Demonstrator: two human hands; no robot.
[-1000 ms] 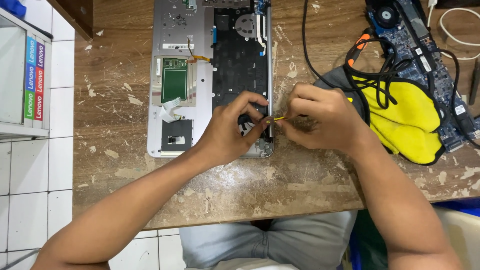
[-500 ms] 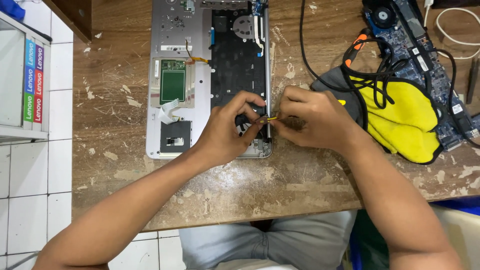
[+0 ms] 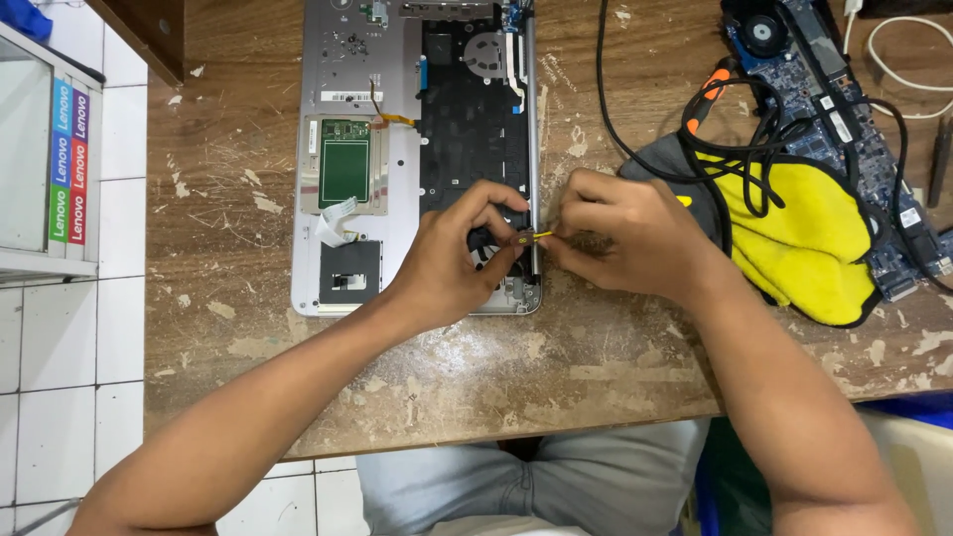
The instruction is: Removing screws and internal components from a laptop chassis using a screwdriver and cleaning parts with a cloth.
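Observation:
An opened silver laptop base [image 3: 338, 189] lies upside down on the worn wooden table [image 3: 238, 179], its black keyboard underside [image 3: 467, 119] and green trackpad board [image 3: 344, 164] exposed. My left hand [image 3: 452, 258] rests on the base's near right corner, fingers curled by the hinge edge. My right hand [image 3: 620, 233] pinches a thin yellow-handled tool [image 3: 539, 236], its tip at the same corner between both hands. What the tip touches is hidden by fingers.
A yellow cloth [image 3: 809, 233] lies at the right under tangled black cables [image 3: 754, 139]. A blue circuit board with a fan [image 3: 824, 69] sits at the far right. A white cabinet [image 3: 40, 149] stands at the left over tiled floor.
Both hands stay at the laptop's near right corner. My right hand has shifted slightly left and closer to the hinge edge; the laptop has not moved.

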